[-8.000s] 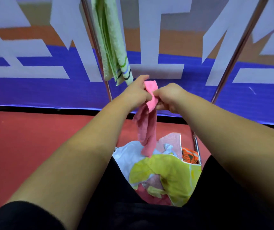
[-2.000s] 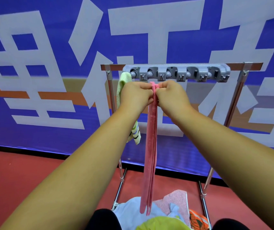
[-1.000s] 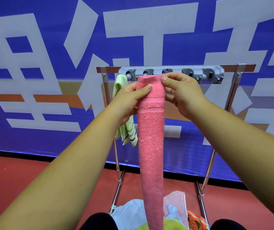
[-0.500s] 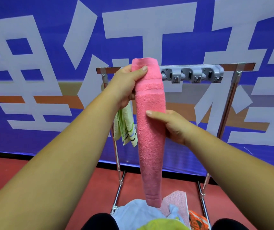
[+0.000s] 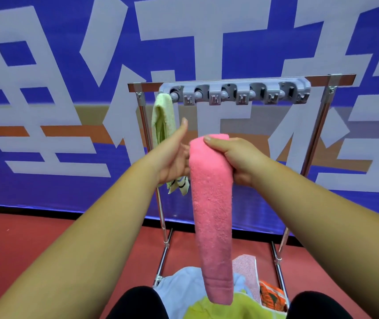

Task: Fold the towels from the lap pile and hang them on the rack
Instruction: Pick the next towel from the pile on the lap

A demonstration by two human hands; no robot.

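Stretching across the whole background is a blue banner [image 5: 46, 157] with big white characters, and below it lies the red floor [image 5: 34, 245]. On that floor, in front of me, stands the metal rack [image 5: 315, 139], its top rail carrying a grey strip of clips [image 5: 234, 93]. The pink towel [image 5: 213, 215], folded into a long narrow band, hangs straight down in front of the rack's middle, below the clip strip and clear of it. Its lower end dangles over the lap pile [image 5: 183, 284] of light blue, yellow-green and orange cloths between my knees. A green towel [image 5: 163, 120] hangs from the clip at the rack's left end. My right hand [image 5: 236, 157] grips the pink towel's folded top, thumb laid across the front and fingers curled behind. My left hand [image 5: 172, 155] is held wide, palm turned toward the towel and thumb up. Its fingers reach the towel's left edge, though I cannot tell whether they touch.
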